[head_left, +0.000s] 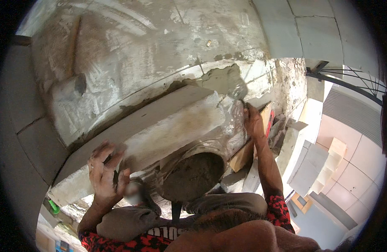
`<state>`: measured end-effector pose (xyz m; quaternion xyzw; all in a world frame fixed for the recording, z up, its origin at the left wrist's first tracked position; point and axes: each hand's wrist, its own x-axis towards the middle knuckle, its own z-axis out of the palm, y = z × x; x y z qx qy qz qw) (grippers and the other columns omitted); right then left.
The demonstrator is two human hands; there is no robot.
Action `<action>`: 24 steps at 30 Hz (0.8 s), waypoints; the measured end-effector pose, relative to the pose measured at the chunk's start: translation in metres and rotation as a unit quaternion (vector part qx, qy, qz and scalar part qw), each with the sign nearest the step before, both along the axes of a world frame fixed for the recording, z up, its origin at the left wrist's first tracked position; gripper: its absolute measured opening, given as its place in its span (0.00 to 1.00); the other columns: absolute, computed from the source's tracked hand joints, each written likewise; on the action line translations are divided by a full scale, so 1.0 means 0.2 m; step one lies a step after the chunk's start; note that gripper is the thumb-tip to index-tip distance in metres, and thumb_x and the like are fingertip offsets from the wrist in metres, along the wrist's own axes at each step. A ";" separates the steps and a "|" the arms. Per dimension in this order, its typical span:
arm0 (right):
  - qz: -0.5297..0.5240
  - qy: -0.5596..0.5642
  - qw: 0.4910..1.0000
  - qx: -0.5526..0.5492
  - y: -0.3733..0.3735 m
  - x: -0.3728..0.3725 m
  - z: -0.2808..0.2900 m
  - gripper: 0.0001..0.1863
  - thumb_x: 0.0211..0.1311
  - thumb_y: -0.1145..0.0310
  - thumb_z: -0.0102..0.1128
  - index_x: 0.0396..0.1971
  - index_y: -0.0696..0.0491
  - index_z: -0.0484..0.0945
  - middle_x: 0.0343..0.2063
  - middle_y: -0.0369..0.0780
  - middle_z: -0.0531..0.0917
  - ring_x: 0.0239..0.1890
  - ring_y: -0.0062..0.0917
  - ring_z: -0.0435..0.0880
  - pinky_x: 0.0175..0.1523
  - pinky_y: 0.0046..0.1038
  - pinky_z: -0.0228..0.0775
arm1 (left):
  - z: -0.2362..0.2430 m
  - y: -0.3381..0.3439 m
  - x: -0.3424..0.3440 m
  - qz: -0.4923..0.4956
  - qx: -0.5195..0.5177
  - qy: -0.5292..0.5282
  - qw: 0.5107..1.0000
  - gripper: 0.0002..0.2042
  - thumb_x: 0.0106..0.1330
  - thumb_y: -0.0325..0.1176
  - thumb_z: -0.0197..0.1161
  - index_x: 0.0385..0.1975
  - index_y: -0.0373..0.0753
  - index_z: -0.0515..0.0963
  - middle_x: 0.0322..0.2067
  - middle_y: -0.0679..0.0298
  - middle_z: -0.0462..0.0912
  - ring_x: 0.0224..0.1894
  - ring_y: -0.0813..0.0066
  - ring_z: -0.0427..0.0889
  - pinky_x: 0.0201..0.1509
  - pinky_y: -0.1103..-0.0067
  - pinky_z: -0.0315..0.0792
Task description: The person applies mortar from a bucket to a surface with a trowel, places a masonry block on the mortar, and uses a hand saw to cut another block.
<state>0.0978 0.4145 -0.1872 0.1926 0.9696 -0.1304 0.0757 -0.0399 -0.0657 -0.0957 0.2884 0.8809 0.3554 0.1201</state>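
Observation:
My right hand [254,122] is closed at the far right end of a long grey concrete block [176,126]. It grips what looks like a trowel [238,90], whose shiny blade lies against wet mortar [220,79] on the floor behind the block; its handle is mostly hidden in my fingers. My left hand [104,172] is held over the near left part of the block, fingers spread and dusted with grey, holding nothing. Between my knees stands a round bucket [220,161] with dark grey mortar in it.
Wood offcuts [242,156] and a red strip-like tool [270,123] lie right of the bucket. Grey block walls [23,105] rise at both sides. Beyond the right edge is a lower tiled floor [349,180] with pale boxes [313,161]. A green tube [54,206] shows at lower left.

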 end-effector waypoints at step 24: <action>-0.121 -0.066 0.980 -0.143 0.22 0.06 -0.07 0.25 0.70 0.52 0.44 0.50 0.60 0.73 0.31 0.49 0.82 0.32 0.37 0.81 0.41 0.34 0.72 | -0.03 0.03 0.03 0.002 -0.007 0.058 0.998 0.17 0.59 0.33 0.61 0.48 0.35 0.75 0.50 0.49 0.72 0.53 0.48 0.71 0.55 0.59 0.63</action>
